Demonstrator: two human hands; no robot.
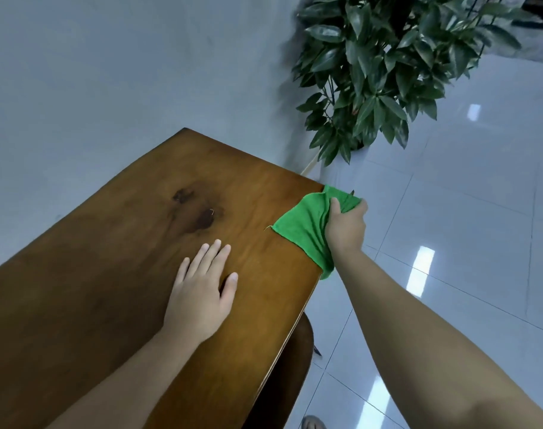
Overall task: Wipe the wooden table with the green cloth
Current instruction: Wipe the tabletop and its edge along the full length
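The cloth (304,226) is lying draped over the table's (109,258) right edge near the far corner, the right hand (346,230) is clamping its bunched part just off the edge, the left hand (202,289) is resting flat with fingers spread on the tabletop, and a plant (388,63) is standing farther right on the floor (465,212).

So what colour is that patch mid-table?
Dark brown, almost black, blotchy stain on the wooden table; head view.
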